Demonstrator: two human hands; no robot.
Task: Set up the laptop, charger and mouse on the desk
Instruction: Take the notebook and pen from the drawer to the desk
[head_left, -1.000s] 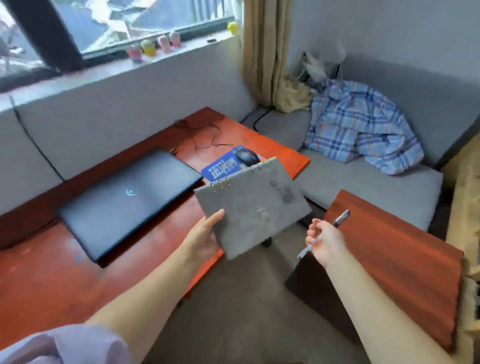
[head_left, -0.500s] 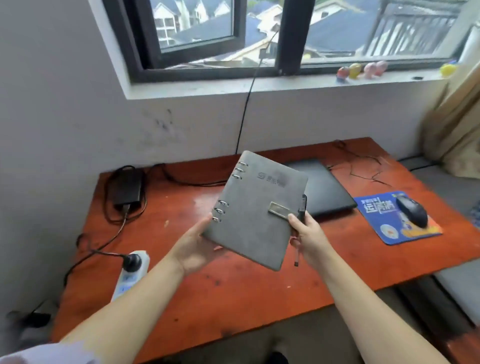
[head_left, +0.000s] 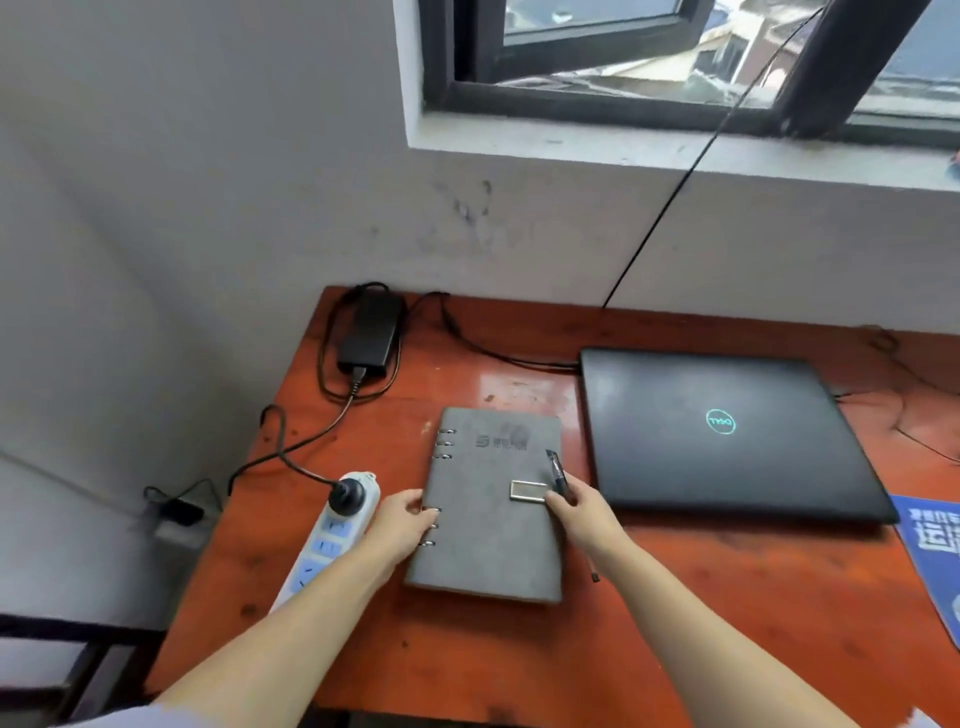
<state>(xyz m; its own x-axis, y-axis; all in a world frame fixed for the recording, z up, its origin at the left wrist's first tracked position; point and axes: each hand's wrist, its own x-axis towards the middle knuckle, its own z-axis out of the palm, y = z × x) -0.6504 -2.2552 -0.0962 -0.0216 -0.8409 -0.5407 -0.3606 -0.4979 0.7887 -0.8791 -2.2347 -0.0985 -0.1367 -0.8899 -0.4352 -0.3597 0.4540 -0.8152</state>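
A closed black laptop (head_left: 727, 436) lies on the red-brown desk (head_left: 675, 613), right of centre. Its black charger brick (head_left: 370, 332) sits at the far left corner, with one cable running to the laptop and another to a plug in a white power strip (head_left: 324, 540) at the desk's left edge. A grey ring-bound notebook (head_left: 488, 509) lies flat left of the laptop. My left hand (head_left: 400, 525) grips its ring edge. My right hand (head_left: 582, 506) rests on its right edge and holds a dark pen (head_left: 558, 470). The mouse is out of view.
A blue mouse pad (head_left: 935, 551) shows at the right edge of the desk. A grey wall and a window sill (head_left: 623, 150) stand behind the desk, and a thin black wire drops from the window. A socket adapter (head_left: 179, 512) sits on the wall at the lower left.
The notebook has gone from being held in the air to lying flat on the desk beside the laptop. Both hands came down with it, and the view swung left and lower.
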